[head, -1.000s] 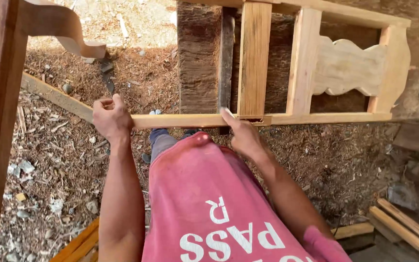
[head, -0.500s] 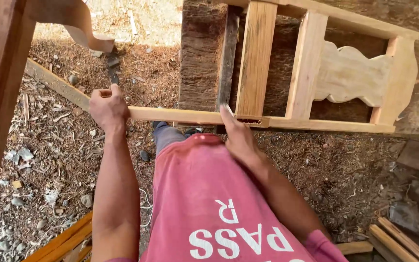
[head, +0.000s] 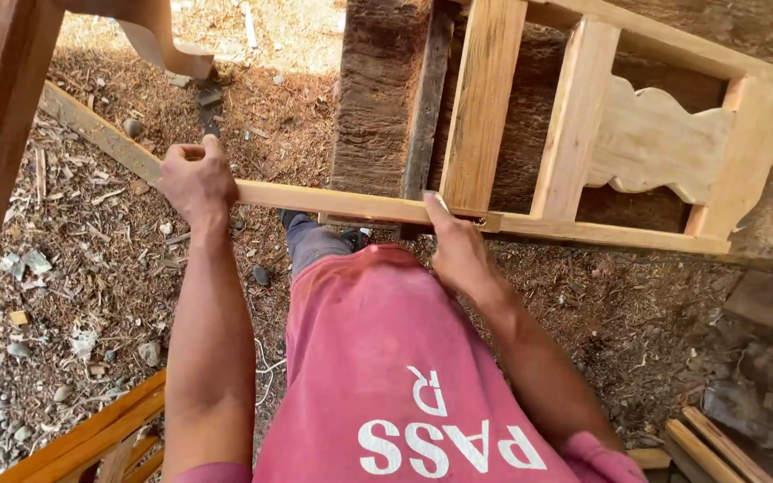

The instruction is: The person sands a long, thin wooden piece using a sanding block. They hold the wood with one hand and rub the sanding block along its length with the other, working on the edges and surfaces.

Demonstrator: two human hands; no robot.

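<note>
Two bare hands grip one long pale rail (head: 333,202) that runs across the middle of the head view, the only view given. At centre left, the left hand (head: 195,183) is clenched around the rail's free end, knuckles up, with the fingers curled over the far side. At centre, the right hand (head: 458,255) presses on the rail where a wide upright slat (head: 483,103) meets it, thumb laid along the top edge beside a dark slot at that joint; it seems to pinch the rail rather than wrap it, though the fingers underneath are hidden.

The rail forms the near side of an unfinished wooden frame (head: 744,152) lying across the upper right of the picture, with a second slat and a carved scalloped panel (head: 650,139) further right. It rests over a dark rough beam (head: 378,98) at top centre. Sawdust and chips (head: 91,268) cover the ground at left.

By my judgement, the step in hand is seating the rail against the slat ends. The next move calls for steady, even pressure at the joint while the left end is kept level
</note>
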